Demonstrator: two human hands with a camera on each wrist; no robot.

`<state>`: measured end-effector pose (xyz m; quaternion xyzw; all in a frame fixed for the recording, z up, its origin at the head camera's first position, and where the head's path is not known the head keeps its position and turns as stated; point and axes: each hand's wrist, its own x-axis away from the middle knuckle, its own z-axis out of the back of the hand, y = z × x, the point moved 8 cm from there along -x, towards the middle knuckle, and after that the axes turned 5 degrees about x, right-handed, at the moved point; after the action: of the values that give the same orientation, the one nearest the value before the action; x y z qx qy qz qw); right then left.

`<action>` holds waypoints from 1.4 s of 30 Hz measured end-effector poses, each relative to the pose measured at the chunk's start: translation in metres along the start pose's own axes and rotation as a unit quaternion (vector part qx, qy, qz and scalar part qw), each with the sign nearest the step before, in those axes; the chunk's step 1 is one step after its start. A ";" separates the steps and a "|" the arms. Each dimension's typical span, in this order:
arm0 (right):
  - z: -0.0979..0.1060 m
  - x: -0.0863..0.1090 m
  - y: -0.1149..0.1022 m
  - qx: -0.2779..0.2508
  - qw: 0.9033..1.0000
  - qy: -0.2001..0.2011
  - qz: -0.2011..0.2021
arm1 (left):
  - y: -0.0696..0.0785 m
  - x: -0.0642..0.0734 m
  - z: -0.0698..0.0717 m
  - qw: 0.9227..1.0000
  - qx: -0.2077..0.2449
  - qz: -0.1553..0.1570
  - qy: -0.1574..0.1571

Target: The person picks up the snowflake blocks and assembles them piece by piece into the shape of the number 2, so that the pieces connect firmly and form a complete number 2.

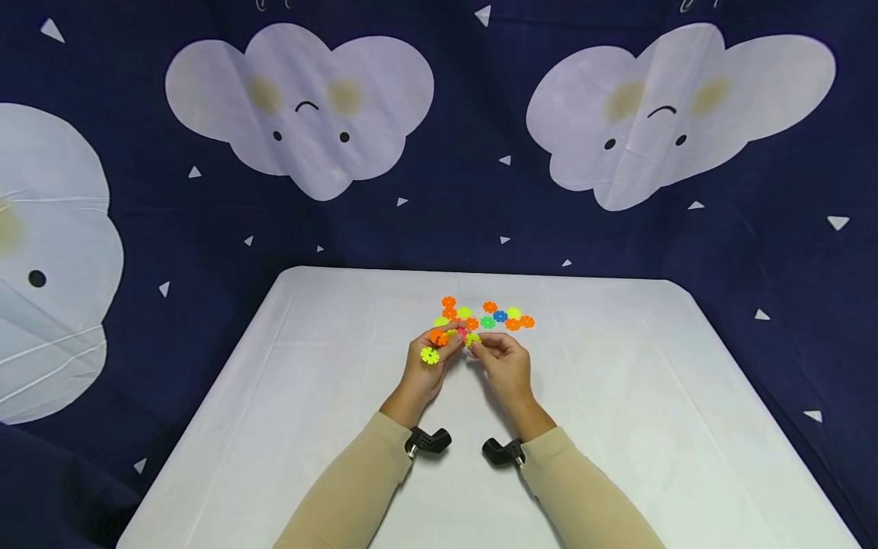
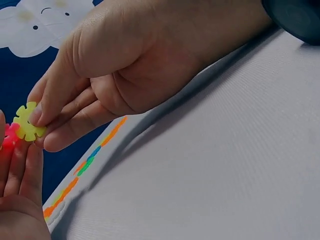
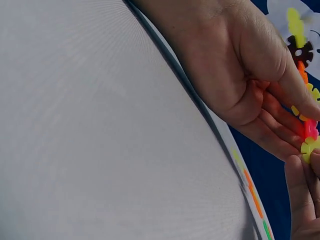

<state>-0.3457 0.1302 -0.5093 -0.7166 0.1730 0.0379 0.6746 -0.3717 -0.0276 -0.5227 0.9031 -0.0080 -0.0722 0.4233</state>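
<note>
My left hand (image 1: 421,375) holds a chain of interlocking snowflake discs raised above the table. In the right wrist view that chain runs from a yellow disc (image 3: 296,27) through a dark disc (image 3: 301,51) and an orange disc (image 3: 302,72) to a pink disc (image 3: 311,129) by the fingers. Between thumb and fingers, my right hand (image 1: 511,372) pinches a yellow snowflake disc (image 1: 473,340), close against the pink one. The left wrist view shows this yellow disc (image 2: 28,121) overlapping the pink edge. Fingers of both hands meet around that spot and partly hide the joint.
Loose snowflake discs lie on the white table (image 1: 617,427) just beyond the hands, among them an orange disc (image 1: 490,306), a blue disc (image 1: 500,316) and a green disc (image 1: 488,322). A dark blue cloth with clouds (image 1: 302,107) hangs behind the table's far edge.
</note>
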 end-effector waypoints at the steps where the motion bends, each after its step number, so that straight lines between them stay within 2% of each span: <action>1: 0.000 0.000 0.001 -0.005 1.000 0.002 -0.003 | 0.000 0.000 0.000 1.000 0.000 -0.002 -0.001; 8: 0.001 0.003 0.004 -0.021 0.999 0.014 -0.020 | -0.003 0.001 -0.002 1.000 -0.023 -0.005 -0.001; 13: -0.006 0.006 0.005 -0.019 1.000 0.002 -0.016 | -0.003 0.003 0.005 1.000 -0.024 -0.014 0.009; 16: -0.011 0.004 0.004 0.013 1.000 -0.021 -0.002 | -0.001 0.001 0.010 0.999 -0.019 -0.022 0.022; 18: -0.011 0.001 0.004 0.064 0.997 -0.032 0.014 | 0.002 -0.001 0.014 0.999 -0.016 -0.029 0.039; 20: -0.008 -0.003 0.002 0.137 0.989 -0.032 0.036 | 0.006 -0.003 0.019 0.997 -0.015 -0.039 0.061; 23: 0.002 -0.011 0.002 0.254 0.966 -0.007 0.053 | 0.009 -0.006 0.025 0.995 -0.011 -0.046 0.093; 26: 0.013 -0.022 0.004 0.324 0.945 0.017 0.043 | 0.009 -0.008 0.025 0.994 -0.010 -0.040 0.097; 31: 0.016 -0.045 0.016 0.378 0.926 -0.007 0.013 | 0.005 -0.008 0.022 0.995 -0.007 -0.027 0.092; 35: 0.010 -0.059 0.024 0.412 0.910 -0.035 0.012 | 0.002 -0.007 0.021 0.996 -0.003 -0.013 0.090; 38: 0.007 -0.065 0.026 0.424 0.904 -0.047 0.015 | -0.001 -0.006 0.020 0.997 0.001 -0.002 0.083; 42: 0.005 -0.070 0.029 0.425 0.903 -0.053 0.015 | -0.003 -0.006 0.018 0.997 0.003 0.004 0.071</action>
<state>-0.4189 0.1476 -0.5176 -0.3560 0.1470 0.0086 0.9228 -0.3804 -0.0388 -0.5353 0.9074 0.0184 -0.0068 0.4199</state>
